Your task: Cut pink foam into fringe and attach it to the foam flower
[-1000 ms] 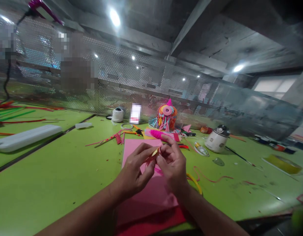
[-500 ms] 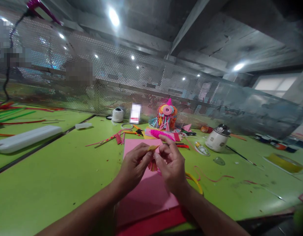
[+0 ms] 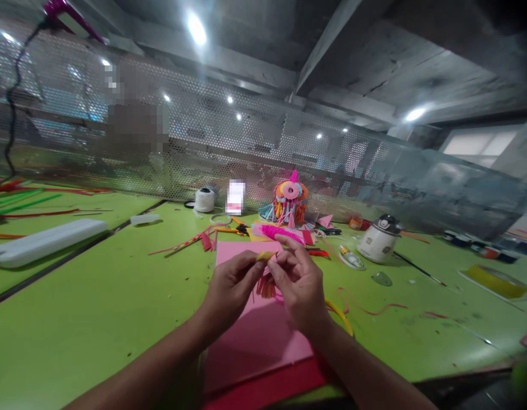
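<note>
Both of my hands meet over a pink paper sheet (image 3: 254,347) that lies on top of red paper (image 3: 276,384). Between them is a small fringed paper piece (image 3: 266,287), its yellowish folded top pinched and its orange-brown strips hanging down. My left hand (image 3: 231,282) closes thumb and fingertips on the left end of the top. On the right end, my right hand (image 3: 301,282) pinches with thumb and bent fingers, while its index finger points up and away. A yellow ring (image 3: 343,320) sits by my right wrist, partly hidden behind it.
Behind my hands stands a tasselled paper lantern (image 3: 290,196), with bright pink crepe paper (image 3: 282,232) before it. A lit phone (image 3: 235,196) and white spool (image 3: 204,200) are left of it. To the right are a cream pot-shaped container (image 3: 378,242) and yellow tape (image 3: 496,283).
My hands stay almost in place, still pinching the fringed paper. Its yellowish top has tilted slightly, and a little more of the fringe shows. Behind the mesh, a blurred figure has shifted.
</note>
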Demonstrator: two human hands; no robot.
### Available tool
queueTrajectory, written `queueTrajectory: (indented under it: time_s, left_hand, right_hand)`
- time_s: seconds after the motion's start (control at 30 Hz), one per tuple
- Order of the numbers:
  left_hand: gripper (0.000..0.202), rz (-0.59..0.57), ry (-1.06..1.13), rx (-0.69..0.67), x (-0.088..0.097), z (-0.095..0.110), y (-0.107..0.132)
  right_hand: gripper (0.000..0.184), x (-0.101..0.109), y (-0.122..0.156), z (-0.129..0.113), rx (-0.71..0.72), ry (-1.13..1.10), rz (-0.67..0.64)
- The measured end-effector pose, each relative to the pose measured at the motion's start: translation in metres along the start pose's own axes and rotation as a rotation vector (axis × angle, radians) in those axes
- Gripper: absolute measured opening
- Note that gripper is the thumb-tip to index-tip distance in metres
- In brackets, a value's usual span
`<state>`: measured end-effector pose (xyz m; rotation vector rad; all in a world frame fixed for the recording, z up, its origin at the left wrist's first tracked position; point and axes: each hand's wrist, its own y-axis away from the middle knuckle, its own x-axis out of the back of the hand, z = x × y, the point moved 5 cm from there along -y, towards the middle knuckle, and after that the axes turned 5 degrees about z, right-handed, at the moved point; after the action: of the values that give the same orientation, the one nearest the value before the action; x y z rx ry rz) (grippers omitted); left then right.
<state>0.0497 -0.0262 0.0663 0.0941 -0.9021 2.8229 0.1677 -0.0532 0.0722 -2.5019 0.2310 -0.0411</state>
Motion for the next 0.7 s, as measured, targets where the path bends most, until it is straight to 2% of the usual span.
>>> queueTrajectory:
  time_s: [0.27,0.43,0.7]
  left_hand:
    - [0.018,0.033,0.008,0.086,0.0012,0.0005,-0.0003]
    - [0.016,0.070,0.027,0.093,0.0020,0.0006,-0.0016]
    - [0.016,0.115,0.033,0.061,0.0037,0.0001,-0.0011]
  right_hand:
    - [0.029,0.0033,-0.0019,0.0016,-0.026,-0.047,0.015]
    - [0.034,0.0031,-0.0023,-0.0011,-0.017,-0.073,-0.002]
    - [0.035,0.0021,-0.0003,-0.0039,-0.099,-0.076,-0.011]
